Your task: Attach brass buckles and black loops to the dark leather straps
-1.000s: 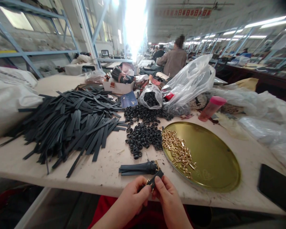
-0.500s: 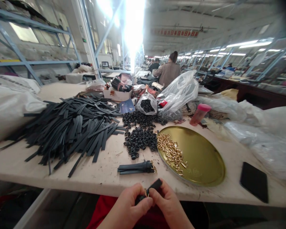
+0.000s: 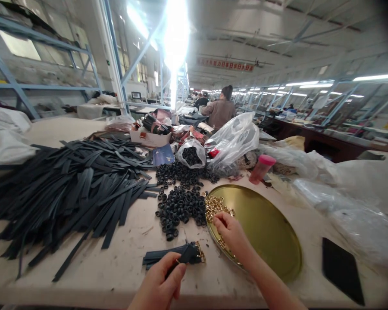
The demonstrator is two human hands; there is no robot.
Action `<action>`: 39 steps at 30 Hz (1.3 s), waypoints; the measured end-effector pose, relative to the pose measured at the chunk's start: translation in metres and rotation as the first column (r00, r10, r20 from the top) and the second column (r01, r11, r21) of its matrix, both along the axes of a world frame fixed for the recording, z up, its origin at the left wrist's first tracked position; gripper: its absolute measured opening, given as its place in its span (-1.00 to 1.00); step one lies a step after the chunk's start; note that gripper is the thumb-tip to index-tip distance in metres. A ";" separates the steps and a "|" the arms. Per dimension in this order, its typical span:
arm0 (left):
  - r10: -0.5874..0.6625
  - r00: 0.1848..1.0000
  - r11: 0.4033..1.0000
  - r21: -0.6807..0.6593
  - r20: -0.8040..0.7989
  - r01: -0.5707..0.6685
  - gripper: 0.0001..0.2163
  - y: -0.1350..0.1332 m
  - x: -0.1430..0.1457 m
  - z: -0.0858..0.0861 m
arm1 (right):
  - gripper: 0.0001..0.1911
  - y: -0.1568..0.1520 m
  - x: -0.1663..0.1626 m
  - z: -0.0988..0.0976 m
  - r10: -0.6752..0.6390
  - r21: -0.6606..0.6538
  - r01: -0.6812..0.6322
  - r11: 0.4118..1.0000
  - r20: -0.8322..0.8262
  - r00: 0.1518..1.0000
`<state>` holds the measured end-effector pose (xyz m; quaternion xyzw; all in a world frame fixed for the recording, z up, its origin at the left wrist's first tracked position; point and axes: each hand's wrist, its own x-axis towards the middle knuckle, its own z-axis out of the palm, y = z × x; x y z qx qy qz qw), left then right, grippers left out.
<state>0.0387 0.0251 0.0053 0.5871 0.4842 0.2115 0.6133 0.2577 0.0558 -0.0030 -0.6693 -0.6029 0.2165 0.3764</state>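
Observation:
Between the thumb and fingers of my left hand [image 3: 164,280] is a short black strap [image 3: 190,253], with a bit of gold metal showing by the fingertips. It sits at the near side of a small stack of black straps with gold buckles [image 3: 155,256], overlapping it in view. My right hand [image 3: 230,234] reaches over the round gold tray [image 3: 268,228], fingertips pinched at the pile of gold buckles [image 3: 215,206]. Whatever those fingertips hold is hidden. Left of the tray lies a heap of small black loops [image 3: 177,209].
A large pile of loose black strips [image 3: 74,193] covers the left of the table. Clear plastic bags [image 3: 234,144], a pink-lidded jar [image 3: 261,169] and a blue card [image 3: 163,155] stand behind. A black phone-like slab [image 3: 342,269] lies at right. A person [image 3: 221,110] sits farther back.
My hands have parted. The right hand has gone forward to the gold buckles on the tray, while the left keeps the strap and has moved left, beside the stack. The view has shifted.

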 end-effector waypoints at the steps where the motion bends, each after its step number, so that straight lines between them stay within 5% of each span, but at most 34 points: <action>1: 0.014 1.000 0.999 -0.030 0.013 -0.014 -0.64 0.006 0.001 -0.004 | -0.81 0.015 0.006 -0.004 -0.017 0.010 0.017 1.000 0.053 0.998; 8: 0.031 0.999 0.993 -0.111 0.018 -0.029 -0.70 0.034 0.013 -0.021 | -0.89 0.075 0.008 -0.023 0.067 -0.065 -0.061 0.996 0.103 0.992; 12: 0.073 0.997 0.997 -0.022 -0.033 -0.074 -0.76 0.047 0.021 -0.015 | -0.93 0.067 0.000 -0.015 0.105 -0.116 -0.103 0.988 0.011 0.994; 14: 0.111 0.993 0.993 0.040 -0.033 -0.110 -0.76 0.050 0.025 -0.010 | -0.86 0.051 -0.011 -0.009 0.143 -0.183 -0.180 0.967 -0.196 0.970; 17: 0.115 0.992 0.987 0.117 -0.061 -0.107 -0.77 0.047 0.029 -0.003 | -0.76 0.022 -0.032 -0.002 0.053 -0.220 -0.292 0.931 -0.710 0.703; 20: 0.082 0.986 0.985 0.159 -0.142 -0.059 -0.78 0.038 0.027 0.002 | -0.74 0.000 -0.047 -0.003 -0.065 -0.204 -0.222 0.954 -0.858 0.509; 28: -0.152 0.978 0.983 0.079 -0.145 0.164 -0.77 0.018 0.016 0.011 | -0.72 -0.033 -0.054 -0.007 0.017 -0.198 -0.310 0.930 -0.819 0.573; 35: -0.017 0.999 0.988 0.156 0.033 0.011 -0.80 -0.012 0.007 0.020 | -0.68 -0.062 -0.069 -0.003 -0.012 -0.134 -0.132 0.982 -0.744 0.668; 39: 0.022 0.996 0.993 0.118 0.089 -0.032 -0.89 -0.024 0.000 0.016 | -0.62 -0.078 -0.078 0.000 0.065 -0.063 -0.161 0.985 -0.729 0.681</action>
